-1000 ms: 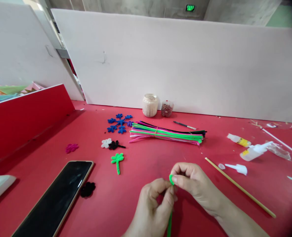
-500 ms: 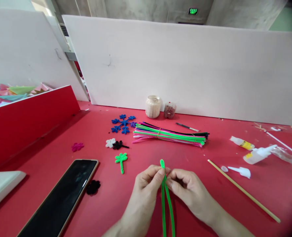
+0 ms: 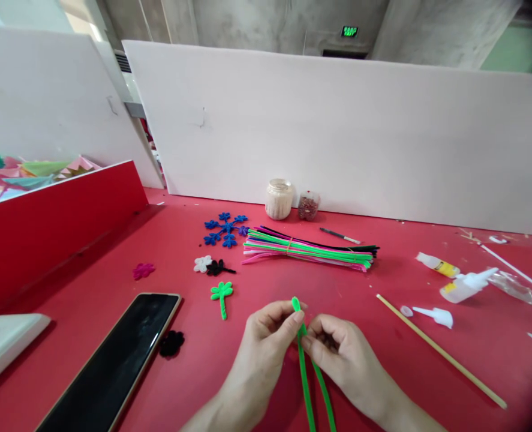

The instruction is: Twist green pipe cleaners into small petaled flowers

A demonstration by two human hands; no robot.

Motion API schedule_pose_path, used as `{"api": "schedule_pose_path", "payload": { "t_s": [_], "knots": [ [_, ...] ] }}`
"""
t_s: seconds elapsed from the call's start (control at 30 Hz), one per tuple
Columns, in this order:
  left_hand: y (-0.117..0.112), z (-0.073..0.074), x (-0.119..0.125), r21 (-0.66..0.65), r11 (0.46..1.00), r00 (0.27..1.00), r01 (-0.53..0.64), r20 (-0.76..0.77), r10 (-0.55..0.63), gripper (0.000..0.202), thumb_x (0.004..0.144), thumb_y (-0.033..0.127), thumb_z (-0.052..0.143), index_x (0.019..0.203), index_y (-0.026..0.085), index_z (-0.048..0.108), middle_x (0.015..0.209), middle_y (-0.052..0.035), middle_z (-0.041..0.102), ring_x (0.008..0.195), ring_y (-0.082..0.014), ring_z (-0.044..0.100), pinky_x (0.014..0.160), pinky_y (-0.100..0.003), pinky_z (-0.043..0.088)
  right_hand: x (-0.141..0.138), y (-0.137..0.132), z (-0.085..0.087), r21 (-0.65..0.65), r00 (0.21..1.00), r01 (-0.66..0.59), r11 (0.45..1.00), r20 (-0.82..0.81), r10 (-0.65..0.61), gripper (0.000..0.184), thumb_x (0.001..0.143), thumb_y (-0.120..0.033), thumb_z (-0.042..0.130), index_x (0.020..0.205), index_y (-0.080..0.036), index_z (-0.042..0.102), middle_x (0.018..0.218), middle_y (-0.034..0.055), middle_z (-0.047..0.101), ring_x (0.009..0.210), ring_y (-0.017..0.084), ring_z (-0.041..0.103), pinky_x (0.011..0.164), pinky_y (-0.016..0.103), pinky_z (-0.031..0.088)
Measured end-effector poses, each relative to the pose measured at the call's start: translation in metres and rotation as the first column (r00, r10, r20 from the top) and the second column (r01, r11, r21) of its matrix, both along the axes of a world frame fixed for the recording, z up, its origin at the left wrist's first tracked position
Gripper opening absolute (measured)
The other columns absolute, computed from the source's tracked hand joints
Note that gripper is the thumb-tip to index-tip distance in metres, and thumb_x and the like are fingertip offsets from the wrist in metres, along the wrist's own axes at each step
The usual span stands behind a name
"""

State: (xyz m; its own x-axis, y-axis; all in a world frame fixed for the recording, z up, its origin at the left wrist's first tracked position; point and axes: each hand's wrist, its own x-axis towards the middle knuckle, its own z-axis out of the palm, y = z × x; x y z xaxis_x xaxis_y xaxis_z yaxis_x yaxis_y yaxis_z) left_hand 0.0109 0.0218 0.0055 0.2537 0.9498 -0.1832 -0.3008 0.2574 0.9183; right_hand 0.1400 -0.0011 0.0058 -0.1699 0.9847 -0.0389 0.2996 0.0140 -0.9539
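Observation:
Both my hands meet low in the middle of the red table (image 3: 382, 372). My left hand (image 3: 266, 345) pinches the folded top of a bright green pipe cleaner (image 3: 305, 372), whose small loop sticks up above my fingers. My right hand (image 3: 337, 354) is closed on the same pipe cleaner just below the loop. Its two strands run down toward me between my wrists. A finished green pipe-cleaner flower (image 3: 222, 294) lies on the table to the left of my hands.
A bundle of coloured pipe cleaners (image 3: 308, 249) lies behind my hands, with blue (image 3: 224, 228), white (image 3: 201, 263), black (image 3: 172, 343) and pink (image 3: 143, 270) shapes to the left. A phone (image 3: 117, 360) lies near left. A wooden stick (image 3: 441, 351), glue bottles (image 3: 461, 285) and two jars (image 3: 279, 199) are also here.
My hands turned the green pipe cleaner so its folded loop stands up above my fingers and both strands show. The hands shifted slightly left and closer together.

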Motion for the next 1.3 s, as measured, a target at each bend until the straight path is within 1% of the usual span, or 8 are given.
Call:
{"api": "schedule_pose_path", "payload": {
  "t_s": [0.1,0.33,0.57,0.63,0.8,1.07,1.2,1.3],
  "knots": [
    [0.001,0.0,0.0,0.024,1.0,0.999,-0.004,-0.051,0.005,0.01,0.072,0.024,0.061,0.071,0.015,0.065,0.065,0.0021,0.056,0.066,-0.0094,0.047,0.063,-0.018,0.038,-0.001,-0.002,-0.001,-0.007,1.0,-0.016,1.0,-0.027,0.016,0.019,0.077,-0.022,0.049,0.06,-0.017,0.043,0.053,-0.0064,0.031,0.048,0.008,0.03,0.043,0.02,0.025],
    [0.002,0.012,-0.005,0.055,0.989,0.984,0.139,-0.116,-0.132,0.018,0.073,0.022,0.057,0.059,0.011,0.059,0.056,0.0018,0.051,0.057,-0.0086,0.042,0.056,-0.019,0.034,-0.002,-0.003,-0.004,-0.018,0.989,-0.073,0.997,-0.129,0.07,0.02,0.078,-0.02,0.047,0.059,-0.017,0.042,0.054,-0.0062,0.03,0.05,0.008,0.026,0.044,0.02,0.024],
    [0.006,0.01,-0.005,-0.015,0.974,0.974,0.226,-0.02,-0.226,0.018,0.075,0.026,0.055,0.063,0.013,0.055,0.05,0.0036,0.049,0.044,-0.0071,0.042,0.048,-0.02,0.032,0.002,-0.002,-0.001,-0.048,0.989,-0.092,0.995,-0.118,0.086,0.018,0.077,-0.021,0.045,0.064,-0.013,0.053,0.056,-0.002,0.045,0.05,0.01,0.036,0.048,0.022,0.031],
    [0.006,0.01,-0.004,-0.03,0.974,0.974,0.225,-0.02,-0.225,0.018,0.076,0.026,0.054,0.064,0.013,0.056,0.049,0.0043,0.047,0.041,-0.0055,0.038,0.045,-0.019,0.029,0.002,-0.001,0.0,-0.06,0.992,-0.075,0.995,-0.111,0.068,0.019,0.078,-0.023,0.044,0.064,-0.013,0.053,0.054,-0.0027,0.044,0.049,0.009,0.034,0.047,0.022,0.03],
    [0.007,0.007,-0.005,-0.095,0.974,0.978,0.206,0.039,-0.203,0.014,0.075,0.023,0.056,0.066,0.012,0.06,0.054,0.0042,0.046,0.046,-0.0037,0.032,0.045,-0.017,0.024,0.003,0.001,-0.002,-0.059,0.995,-0.021,0.998,-0.103,0.015,0.015,0.074,-0.016,0.044,0.06,-0.017,0.044,0.055,-0.0059,0.03,0.052,0.009,0.027,0.047,0.022,0.026],
    [0.006,0.004,-0.004,-0.075,0.972,0.975,0.222,0.014,-0.222,0.019,0.074,0.027,0.057,0.064,0.011,0.06,0.06,-0.0001,0.052,0.057,-0.0087,0.043,0.058,-0.022,0.034,0.0,-0.001,-0.005,-0.049,0.977,-0.097,0.994,-0.196,0.086,0.022,0.08,-0.029,0.048,0.063,-0.016,0.046,0.058,-0.0043,0.037,0.055,0.01,0.033,0.05,0.022,0.03],
    [0.006,0.006,-0.005,-0.078,0.976,0.977,0.203,-0.055,-0.207,0.023,0.072,0.032,0.059,0.061,0.012,0.056,0.053,0.0043,0.042,0.051,-0.0062,0.033,0.05,-0.019,0.027,0.004,0.0,-0.001,-0.015,0.976,0.023,1.0,-0.218,-0.025,0.015,0.083,-0.03,0.046,0.079,-0.016,0.05,0.068,-0.002,0.045,0.061,0.011,0.04,0.055,0.022,0.035],
    [0.005,0.007,-0.006,-0.05,0.966,0.953,0.254,-0.16,-0.259,0.031,0.074,0.036,0.055,0.054,0.013,0.049,0.047,0.0068,0.033,0.046,-0.0057,0.023,0.044,-0.02,0.018,0.009,0.002,0.002,0.043,0.972,0.113,0.993,-0.212,-0.102,0.015,0.083,-0.031,0.047,0.085,-0.018,0.051,0.073,-0.001,0.048,0.065,0.012,0.044,0.057,0.022,0.037]
  ]
}}
